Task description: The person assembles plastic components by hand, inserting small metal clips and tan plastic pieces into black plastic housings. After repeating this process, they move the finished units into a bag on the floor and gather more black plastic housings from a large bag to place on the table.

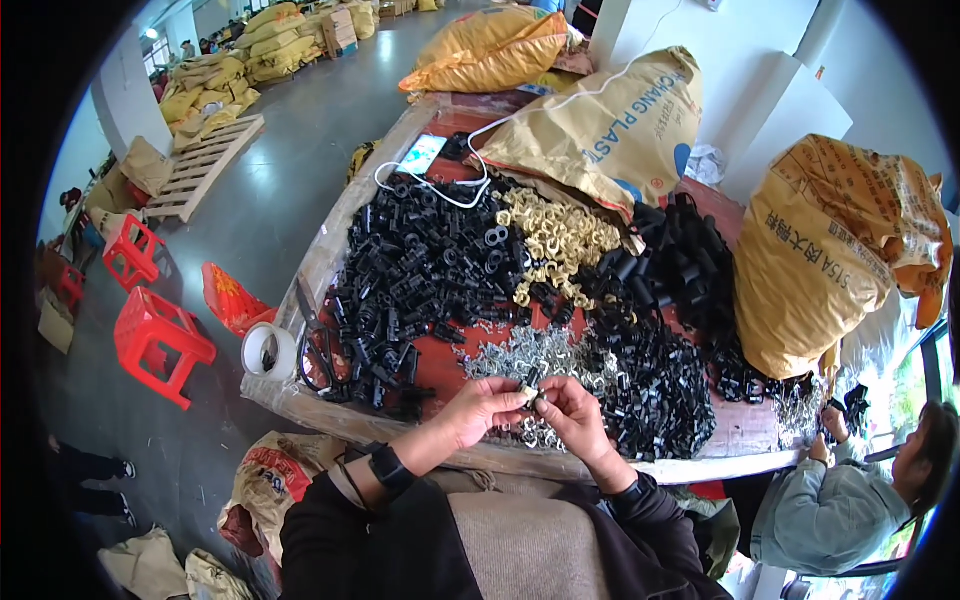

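The left hand (pixel 485 408) and right hand (pixel 577 415) pinch a small part (pixel 531 391). Black bits (pixel 420 262) lie far left on the worktop (pixel 440 370).

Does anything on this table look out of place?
Perhaps the lit phone: it lies near the far end of the table, beside the black parts, with a white cable looped over their edge. Electronics look odd among loose parts.

Bright light, pale glare on the floor (pixel 290 190), bent fisheye edges
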A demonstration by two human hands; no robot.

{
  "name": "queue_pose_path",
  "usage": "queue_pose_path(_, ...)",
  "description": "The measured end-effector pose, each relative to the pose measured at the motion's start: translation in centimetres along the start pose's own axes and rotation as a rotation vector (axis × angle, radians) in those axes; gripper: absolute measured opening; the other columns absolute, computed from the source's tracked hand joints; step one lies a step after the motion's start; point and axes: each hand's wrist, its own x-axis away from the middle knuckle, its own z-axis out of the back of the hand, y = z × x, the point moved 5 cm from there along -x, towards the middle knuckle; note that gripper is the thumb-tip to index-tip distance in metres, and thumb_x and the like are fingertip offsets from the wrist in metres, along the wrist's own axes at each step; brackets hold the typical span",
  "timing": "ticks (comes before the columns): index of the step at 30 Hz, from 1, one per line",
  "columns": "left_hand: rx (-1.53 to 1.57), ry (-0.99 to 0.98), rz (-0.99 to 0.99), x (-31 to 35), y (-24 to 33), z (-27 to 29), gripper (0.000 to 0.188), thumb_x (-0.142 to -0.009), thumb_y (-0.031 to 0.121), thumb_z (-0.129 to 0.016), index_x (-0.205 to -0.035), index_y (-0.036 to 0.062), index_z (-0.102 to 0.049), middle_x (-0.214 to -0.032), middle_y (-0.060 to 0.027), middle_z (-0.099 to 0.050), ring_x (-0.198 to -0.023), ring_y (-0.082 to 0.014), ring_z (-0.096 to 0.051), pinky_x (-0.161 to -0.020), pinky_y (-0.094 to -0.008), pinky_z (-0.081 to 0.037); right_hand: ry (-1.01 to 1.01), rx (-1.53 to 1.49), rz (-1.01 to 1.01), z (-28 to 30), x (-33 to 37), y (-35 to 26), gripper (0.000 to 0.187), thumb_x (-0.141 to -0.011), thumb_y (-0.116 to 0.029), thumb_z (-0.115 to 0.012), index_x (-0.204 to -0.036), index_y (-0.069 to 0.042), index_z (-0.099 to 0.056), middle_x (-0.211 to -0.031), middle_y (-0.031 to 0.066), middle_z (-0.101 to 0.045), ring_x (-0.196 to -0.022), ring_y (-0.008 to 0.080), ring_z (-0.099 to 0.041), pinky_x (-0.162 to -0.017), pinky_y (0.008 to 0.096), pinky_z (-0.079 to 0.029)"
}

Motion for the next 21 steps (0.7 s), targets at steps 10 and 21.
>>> queue_pose_path(10, -0.025, -0.053, -0.038, -0.1, 1.7, -1.3, 0.017, -0.075, 0.013, -0.062, -0.088, 0.0048, -0.057, -0.082, -0.0012, -0.059, -0.073, -0.0116, -0.058, -0.065, -0.0222, -0.047, 0.082, 0.192, 0.177, 0.5, -0.4, -1.5, 0.018, -0.075, -0.007, -0.062, -0.091, 0.000, -0.056, -0.070, 0.0006, -0.056, -0.063, 0.0051, -0.051, -0.056, 0.0190, -0.043)
queue_pose_path(21, -0.008, -0.048, -0.031, -0.3, 1.1, -1.1, 0.016, -0.075, 0.013, -0.062, -0.089, 0.0052, -0.057, -0.083, -0.0014, -0.059, -0.073, -0.0124, -0.059, -0.066, -0.0226, -0.047, 0.204, 0.248, 0.254, 0.5, -0.3, -1.1, 0.025, -0.071, -0.009, -0.066, -0.093, -0.002, -0.057, -0.068, 0.0017, -0.056, -0.059, 0.0075, -0.050, -0.052, 0.0204, -0.041)
